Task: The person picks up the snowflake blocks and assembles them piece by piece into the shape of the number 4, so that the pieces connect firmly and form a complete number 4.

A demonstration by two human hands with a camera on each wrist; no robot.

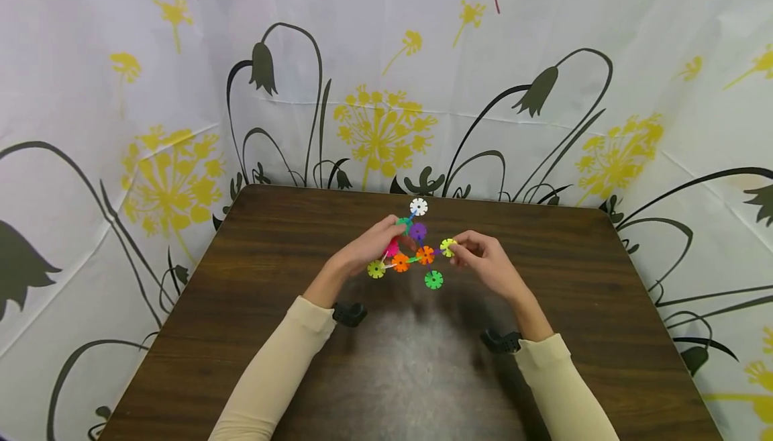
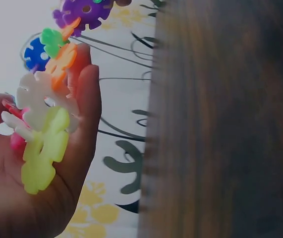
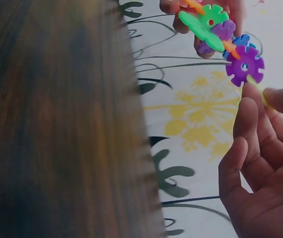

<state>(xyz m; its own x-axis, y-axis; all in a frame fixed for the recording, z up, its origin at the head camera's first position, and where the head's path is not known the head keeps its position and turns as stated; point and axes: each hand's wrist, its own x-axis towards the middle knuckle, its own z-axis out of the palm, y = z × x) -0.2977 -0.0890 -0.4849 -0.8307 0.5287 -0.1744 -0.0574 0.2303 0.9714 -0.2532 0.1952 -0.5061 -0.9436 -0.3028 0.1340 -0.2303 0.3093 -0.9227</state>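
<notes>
Several notched plastic snowflake discs are slotted together into a branching, many-coloured structure above the table. My left hand [image 1: 370, 248] grips its left side, with the thumb over a teal disc [image 1: 402, 226] and a pink disc [image 1: 392, 248] close by. In the left wrist view, a white disc [image 2: 44, 101] and a yellow disc [image 2: 45, 151] stand in front of the palm. My right hand [image 1: 488, 265] pinches a yellow disc [image 1: 447, 247] between thumb and forefinger. That disc meets a purple disc [image 3: 245, 66] in the right wrist view. A green disc [image 1: 433, 280] hangs lowest.
A dark wood-grain table [image 1: 253, 333] lies below both hands. Behind it hangs a white curtain [image 1: 386, 25] with printed flowers, close to the table's far edge. Each wrist carries a black camera [image 1: 350, 314].
</notes>
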